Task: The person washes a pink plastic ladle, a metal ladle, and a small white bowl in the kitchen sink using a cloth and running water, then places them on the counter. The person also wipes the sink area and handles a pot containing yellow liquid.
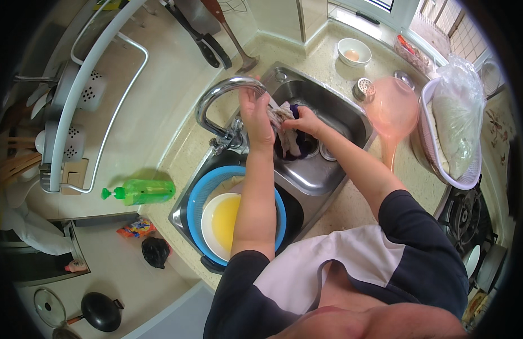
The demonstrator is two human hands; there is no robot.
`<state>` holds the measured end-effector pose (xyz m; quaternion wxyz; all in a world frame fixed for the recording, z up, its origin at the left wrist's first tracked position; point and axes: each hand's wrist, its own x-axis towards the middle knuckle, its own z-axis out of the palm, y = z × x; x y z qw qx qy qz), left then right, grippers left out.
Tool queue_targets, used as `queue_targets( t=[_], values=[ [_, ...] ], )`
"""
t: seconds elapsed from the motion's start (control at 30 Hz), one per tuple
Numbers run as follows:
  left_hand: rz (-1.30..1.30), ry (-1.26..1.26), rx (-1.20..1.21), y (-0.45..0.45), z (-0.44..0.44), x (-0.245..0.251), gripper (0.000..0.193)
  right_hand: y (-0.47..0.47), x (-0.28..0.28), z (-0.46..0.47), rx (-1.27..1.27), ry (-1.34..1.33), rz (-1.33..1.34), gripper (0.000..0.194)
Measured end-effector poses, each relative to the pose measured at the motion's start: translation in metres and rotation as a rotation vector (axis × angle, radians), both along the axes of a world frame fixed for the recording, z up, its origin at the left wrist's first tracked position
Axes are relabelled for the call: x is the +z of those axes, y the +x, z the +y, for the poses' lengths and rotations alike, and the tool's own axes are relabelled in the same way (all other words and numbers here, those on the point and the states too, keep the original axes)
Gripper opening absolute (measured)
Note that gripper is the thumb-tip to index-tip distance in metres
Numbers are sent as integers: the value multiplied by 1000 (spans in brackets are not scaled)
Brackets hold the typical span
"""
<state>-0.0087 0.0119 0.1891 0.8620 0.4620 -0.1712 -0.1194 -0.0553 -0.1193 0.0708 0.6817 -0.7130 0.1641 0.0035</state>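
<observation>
Over the right basin of a stainless steel double sink, my right hand grips a bunched cloth, pale with dark purple parts, which hangs down into the basin. My left hand is raised at the cloth's left side, palm towards the chrome faucet's spout, its fingers extended and partly behind the spout. Whether it also holds the cloth cannot be told. Below my left forearm, a blue basket in the left basin holds a white bowl of yellow liquid.
Right of the sink lie a translucent orange ladle, a strainer cup and a lilac basket with a filled plastic bag. A white bowl stands behind. A green soap bottle is at the left; utensils hang above the faucet.
</observation>
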Motion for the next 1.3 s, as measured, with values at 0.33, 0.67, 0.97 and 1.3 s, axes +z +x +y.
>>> queue_targets(
  t=[0.33, 0.67, 0.97, 1.3],
  values=[
    [258, 153, 64, -67, 20, -50, 51, -18, -32, 9, 10, 97, -43, 28],
    [1031, -306, -468, -23, 15, -200, 47, -50, 26, 68, 102, -119, -304, 33],
    [556, 288, 367, -55, -7, -148, 30, -9, 14, -3, 170, -441, 498, 71],
    [734, -337, -385, -32, 13, -189, 63, -39, 10, 50, 277, -369, -463, 32]
  ],
)
